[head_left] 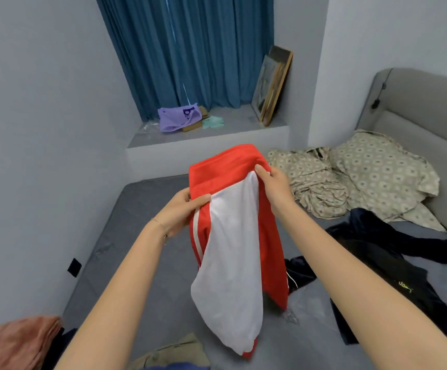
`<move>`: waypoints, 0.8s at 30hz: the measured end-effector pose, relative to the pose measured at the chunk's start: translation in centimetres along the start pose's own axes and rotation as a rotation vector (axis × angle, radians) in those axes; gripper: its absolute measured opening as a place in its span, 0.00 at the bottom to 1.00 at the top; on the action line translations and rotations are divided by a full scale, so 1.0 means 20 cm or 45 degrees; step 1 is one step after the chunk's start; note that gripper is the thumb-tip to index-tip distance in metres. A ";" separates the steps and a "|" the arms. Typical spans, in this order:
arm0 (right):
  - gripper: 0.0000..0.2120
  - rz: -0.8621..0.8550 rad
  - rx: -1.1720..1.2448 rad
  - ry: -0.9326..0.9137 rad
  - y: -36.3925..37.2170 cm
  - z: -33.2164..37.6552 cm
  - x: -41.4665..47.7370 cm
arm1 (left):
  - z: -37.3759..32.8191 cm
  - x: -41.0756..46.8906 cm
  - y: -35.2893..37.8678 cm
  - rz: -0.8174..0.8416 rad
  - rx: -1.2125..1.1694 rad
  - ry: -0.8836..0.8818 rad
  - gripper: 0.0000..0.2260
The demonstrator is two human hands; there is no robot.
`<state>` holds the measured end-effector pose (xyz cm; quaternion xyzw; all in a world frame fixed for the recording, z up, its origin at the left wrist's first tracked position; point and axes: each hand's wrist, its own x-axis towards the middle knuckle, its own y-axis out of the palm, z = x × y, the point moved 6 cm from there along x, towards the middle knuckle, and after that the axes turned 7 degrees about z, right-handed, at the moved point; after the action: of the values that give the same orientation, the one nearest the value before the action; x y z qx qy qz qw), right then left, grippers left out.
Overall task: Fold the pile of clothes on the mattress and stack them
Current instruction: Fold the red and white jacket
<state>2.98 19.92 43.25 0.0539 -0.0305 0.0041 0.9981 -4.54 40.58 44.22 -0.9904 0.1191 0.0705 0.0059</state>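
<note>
Cloth first: pink cloth [16,340] is sitting at the bottom left edge, and a khaki garment [171,353] is poking in at the bottom centre, both cut off by the frame. I'm holding both arms out over the grey mattress [126,249].

I'm gripping a red garment [217,177] up in the air in front of me, over the middle of the mattress. My left hand [179,212] is pinching its left edge, thumb lying on the front and fingers curled behind. My right hand [273,182] is clamping the upper right edge, fingers curled round the cloth. A white lining [230,263] is hanging down the front of it, with white stripes running beside it on the left. I cannot tell whether the bottom end is touching the mattress.

Dark clothes [393,268] are lying spread on the mattress to the right, one piece partly hidden behind the red garment. Beyond them a patterned sheet [318,188] is lying bunched next to a matching pillow [382,172], which is resting against a grey headboard [417,102].

Farther back, a purple bag [177,118] is lying on a ledge [217,134], picture frames [270,86] are leaning at its right end, and a blue curtain [190,49] is hanging behind.
</note>
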 end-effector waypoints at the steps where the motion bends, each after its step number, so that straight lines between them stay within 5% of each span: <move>1: 0.08 -0.011 0.046 0.013 0.04 -0.01 -0.01 | 0.02 0.02 0.01 0.004 0.047 0.002 0.11; 7: 0.11 -0.146 -0.008 0.029 0.05 -0.09 -0.08 | 0.10 0.11 -0.02 -0.134 0.205 0.084 0.03; 12: 0.08 -0.133 -0.372 0.127 -0.02 -0.18 -0.05 | 0.15 0.16 -0.02 -0.235 0.176 0.157 0.03; 16: 0.07 -0.120 -0.371 0.137 -0.02 -0.25 -0.16 | 0.25 0.22 0.01 -0.317 0.124 0.087 0.05; 20: 0.18 -0.058 -0.452 0.193 0.01 -0.33 -0.27 | 0.32 0.28 0.04 -0.393 0.061 -0.042 0.07; 24: 0.30 0.258 -0.605 0.296 0.10 -0.40 -0.26 | 0.36 0.35 0.10 -0.375 -0.020 -0.152 0.12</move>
<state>-1.82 22.83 35.21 -0.1858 0.0787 0.1028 0.9740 0.73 37.24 36.13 -0.9912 -0.0287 0.1285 0.0156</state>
